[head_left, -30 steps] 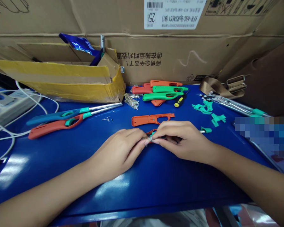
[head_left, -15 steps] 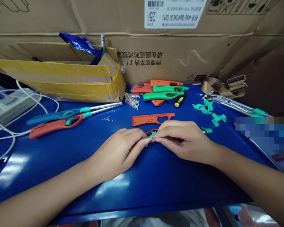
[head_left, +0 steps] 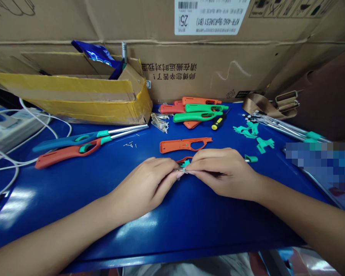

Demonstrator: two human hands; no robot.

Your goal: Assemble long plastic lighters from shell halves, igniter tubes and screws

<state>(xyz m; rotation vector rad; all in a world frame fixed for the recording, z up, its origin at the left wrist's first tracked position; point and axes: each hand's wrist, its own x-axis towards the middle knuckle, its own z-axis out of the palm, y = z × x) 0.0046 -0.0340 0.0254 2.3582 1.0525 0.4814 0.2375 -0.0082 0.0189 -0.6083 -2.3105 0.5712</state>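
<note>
My left hand (head_left: 145, 186) and my right hand (head_left: 221, 170) meet at the middle of the blue table (head_left: 74, 180). Both pinch a small assembly: an orange lighter half-shell with a teal trigger piece (head_left: 185, 163), mostly hidden under my fingers. Its teal-collared metal end (head_left: 250, 158) pokes out to the right of my right hand. A second orange half-shell (head_left: 185, 145) lies flat just beyond my hands.
Two finished long lighters, blue (head_left: 74, 138) and red (head_left: 66, 152), lie at left. Orange and green shells (head_left: 199, 111), a yellow-handled screwdriver (head_left: 218, 122), teal parts (head_left: 251, 132) and metal tubes (head_left: 287, 129) sit behind. A yellow-taped carton (head_left: 74, 97) and white cables (head_left: 5, 153) are at left.
Almost nothing has moved. My fingertips have shifted slightly on the small part, drawing a little closer together.
</note>
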